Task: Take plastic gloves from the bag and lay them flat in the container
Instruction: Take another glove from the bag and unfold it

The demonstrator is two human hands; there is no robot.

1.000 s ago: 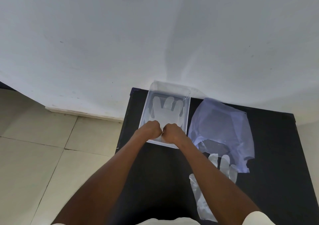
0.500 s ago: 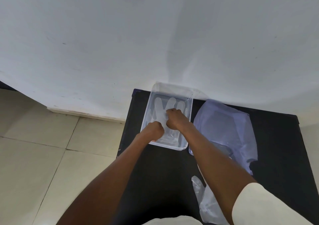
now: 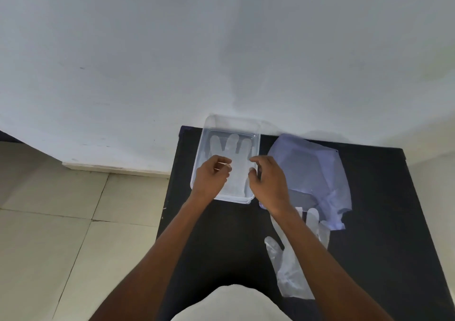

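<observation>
A plain indoor room, most likely in a home or a bare workroom; nothing settles which. A small black table [image 3: 221, 234] stands pushed against a blank white painted wall [image 3: 172, 50] that carries a few faint scuffs. Beside the table the floor [image 3: 61, 222] is laid with large pale cream tiles with thin dark joints, and a low white skirting ledge [image 3: 115, 168] runs where wall meets floor. No furnishings, tools or signs show beyond these.

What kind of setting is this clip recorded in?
Probably a plain indoor room, not a workshop: a small black table pushed against a bare white wall, over a tiled floor. Nothing else is visible.
</observation>
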